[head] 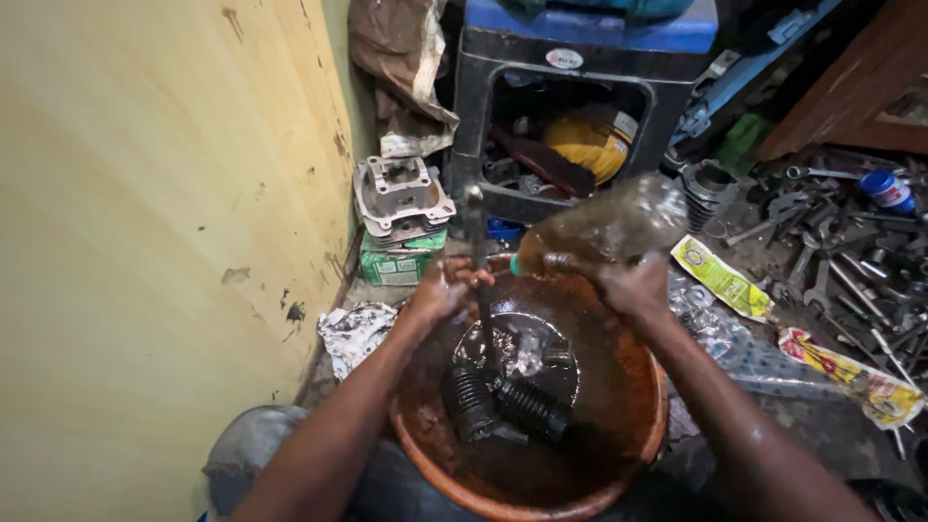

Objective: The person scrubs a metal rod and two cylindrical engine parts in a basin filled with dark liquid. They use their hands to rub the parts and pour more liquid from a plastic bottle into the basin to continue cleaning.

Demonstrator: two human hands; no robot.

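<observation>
A round orange basin (650,425) sits in front of me, holding dark oily liquid, two black ribbed rubber boots (505,404) and a shiny metal part (527,350). My right hand (628,283) grips a clear plastic bottle (604,224) of brownish liquid, tipped on its side with its green mouth pointing left over the basin. My left hand (447,287) holds a thin dark metal rod (476,227) upright, its lower end down in the basin among the parts.
A yellow wall (164,222) runs close on the left. Behind the basin stand a grey engine cylinder block (402,198) on a green box and a black stool frame (570,116) holding a yellow can. Spanners and tools (841,251) and empty sachets (725,280) litter the floor at right.
</observation>
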